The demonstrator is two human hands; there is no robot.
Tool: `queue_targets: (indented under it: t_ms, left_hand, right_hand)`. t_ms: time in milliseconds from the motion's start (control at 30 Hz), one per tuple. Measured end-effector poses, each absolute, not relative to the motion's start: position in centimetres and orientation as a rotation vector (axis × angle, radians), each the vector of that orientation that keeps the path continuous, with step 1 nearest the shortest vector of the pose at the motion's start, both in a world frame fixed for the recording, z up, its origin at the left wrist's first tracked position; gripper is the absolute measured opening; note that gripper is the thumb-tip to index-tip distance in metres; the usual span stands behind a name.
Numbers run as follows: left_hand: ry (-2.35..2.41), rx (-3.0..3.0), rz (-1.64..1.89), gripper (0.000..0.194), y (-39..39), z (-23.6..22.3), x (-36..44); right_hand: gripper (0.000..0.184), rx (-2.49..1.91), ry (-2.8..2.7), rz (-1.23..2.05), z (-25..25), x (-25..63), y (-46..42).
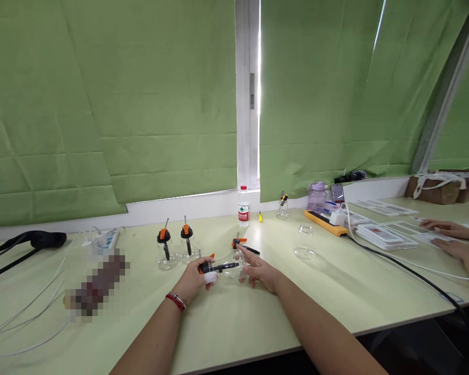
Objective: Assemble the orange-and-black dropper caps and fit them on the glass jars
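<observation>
My left hand, with white tape on its thumb, is closed around the black-and-orange top of a clear glass jar. This jar lies tilted sideways, and a dark stem runs inside it. My right hand has its fingers curved around the jar's wide glass end. Just beyond the right fingertips, a loose orange-and-black top rests on the table. To the left, two upright glass jars carry similar tops, each with a thin metal rod pointing up.
At the back stand a red-capped water bottle, a small jar holding tools and a purple bottle. Clear glass pieces lie on the right, near an orange power strip with cables. Another person's hands touch white trays.
</observation>
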State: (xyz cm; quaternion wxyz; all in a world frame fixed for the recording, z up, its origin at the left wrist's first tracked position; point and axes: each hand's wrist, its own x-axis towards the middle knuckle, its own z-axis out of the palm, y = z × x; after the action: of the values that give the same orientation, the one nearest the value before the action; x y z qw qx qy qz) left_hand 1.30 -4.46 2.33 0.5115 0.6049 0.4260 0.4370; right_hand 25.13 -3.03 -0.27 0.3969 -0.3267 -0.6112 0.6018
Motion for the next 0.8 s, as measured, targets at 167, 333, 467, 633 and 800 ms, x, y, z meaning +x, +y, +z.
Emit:
queue_targets:
  t_ms: [167,333,467,633,800]
  left_hand:
    - [1.039,1.469,1.040,0.051,-4.5,2.3,1.2]
    - [1.030,1.465,1.016,0.053,-4.3,2.1,1.1]
    - [1.011,1.455,1.008,0.054,-4.3,1.9,1.1]
    - [1.011,1.467,1.000,0.053,-4.2,1.7,1.2]
    - [0.998,1.472,1.019,0.053,-4.0,1.6,1.1]
  right_hand:
    - [0.078,-0.856,-1.568,1.497,-0.2,25.4,-2.9]
    - [0.067,-0.887,-1.562,1.486,-0.2,25.2,-2.8]
    - [0.057,-0.922,-1.574,1.470,-0.2,24.9,-2.7]
    - [0.055,-0.996,-1.565,1.448,-0.6,24.4,-2.2]
    - [0.061,-0.937,-1.543,1.478,-0.6,24.5,-2.5]
